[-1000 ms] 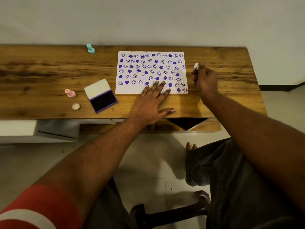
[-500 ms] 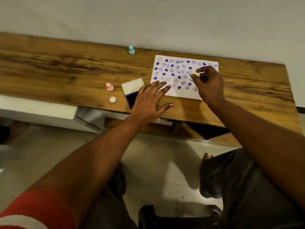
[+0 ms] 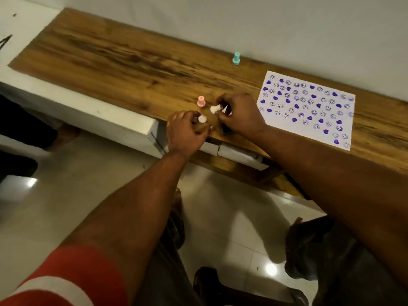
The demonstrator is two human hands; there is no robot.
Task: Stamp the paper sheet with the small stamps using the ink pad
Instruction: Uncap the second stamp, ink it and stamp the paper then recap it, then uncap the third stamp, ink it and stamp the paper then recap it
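The white paper sheet [image 3: 309, 107], covered with purple heart and smiley prints, lies on the wooden table [image 3: 123, 54] at the right. My right hand [image 3: 242, 115] is left of the sheet and pinches a small white stamp [image 3: 215, 108] held sideways. It covers most of the ink pad [image 3: 226, 129], of which only a dark corner shows. My left hand [image 3: 187, 131] is at the table's front edge, its fingertips closed on a small pale round cap [image 3: 202, 118]. A pink stamp [image 3: 201, 101] stands upright just beyond both hands.
A teal stamp [image 3: 236, 58] stands near the wall at the back of the table. A white drawer unit [image 3: 106, 115] sits under the table's front edge. My knees and a dark chair are below, over a tiled floor.
My right hand carried the white stamp from the sheet's right side leftward to over the ink pad. My left hand left the sheet's lower edge and closed on the round cap. The view swung left.
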